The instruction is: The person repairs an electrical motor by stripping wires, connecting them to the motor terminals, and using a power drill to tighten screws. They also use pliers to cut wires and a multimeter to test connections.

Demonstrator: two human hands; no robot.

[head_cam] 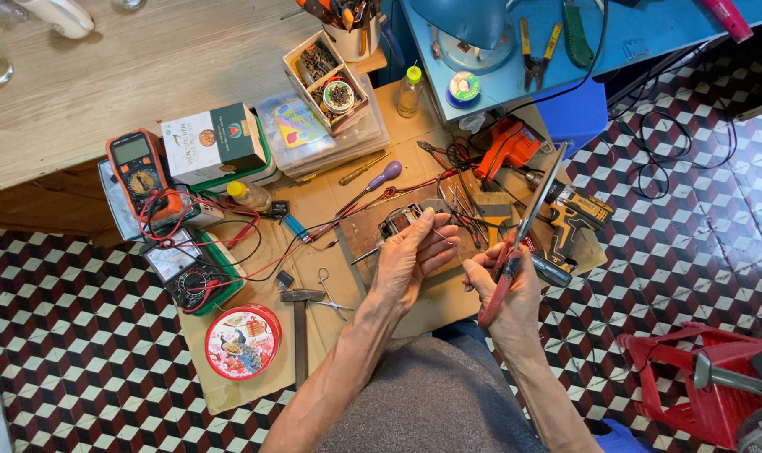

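My left hand pinches a thin wire between its fingertips, just above a small metal-framed part on a wooden board. My right hand grips red-handled pliers, whose jaws point up towards the wire's other end. Both hands hover close together over the low cardboard-covered work surface.
Around the hands lie a hammer, scissors, a purple-handled screwdriver, two multimeters with red and black leads, a round red tin, a yellow cordless drill, an orange tool. A red stool stands at right.
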